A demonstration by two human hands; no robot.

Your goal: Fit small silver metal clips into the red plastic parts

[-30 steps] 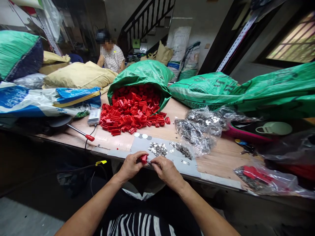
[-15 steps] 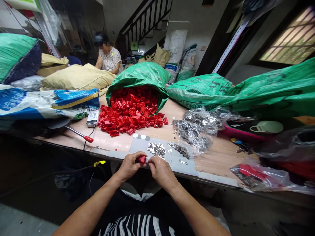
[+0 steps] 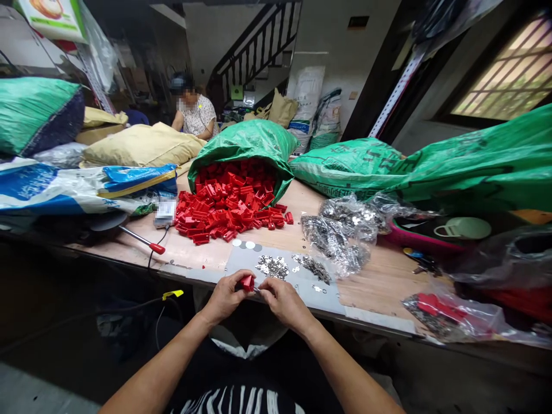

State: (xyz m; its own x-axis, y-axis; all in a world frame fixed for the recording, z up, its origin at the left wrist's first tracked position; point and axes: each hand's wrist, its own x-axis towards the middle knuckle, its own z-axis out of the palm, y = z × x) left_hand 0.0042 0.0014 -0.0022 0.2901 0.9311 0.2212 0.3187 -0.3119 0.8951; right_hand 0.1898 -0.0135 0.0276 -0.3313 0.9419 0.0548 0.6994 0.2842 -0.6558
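My left hand (image 3: 225, 298) is closed around a small red plastic part (image 3: 247, 283) at the table's front edge. From the right, my right hand (image 3: 283, 302) pinches a thin metal piece (image 3: 257, 290) whose tip meets the red part; its exact kind is too small to tell. Just beyond my hands, a grey mat (image 3: 297, 292) carries a pile of small silvery metal pieces (image 3: 272, 266) and a darker pile of small metal parts (image 3: 316, 269). Farther back, many similar red parts (image 3: 219, 208) spill from the mouth of a green woven sack (image 3: 254, 138).
Clear plastic bags of metal parts (image 3: 336, 241) lie right of the mat. A red-tipped lever (image 3: 144, 240) and a small white device (image 3: 165, 213) with a cable are at left. Green sacks (image 3: 357, 167) line the back right. Another person (image 3: 196, 115) sits beyond the table.
The head view has tilted up a little, so the scene sits slightly lower. Both hands keep their hold on the red part and the thin metal piece, with only slight movement.
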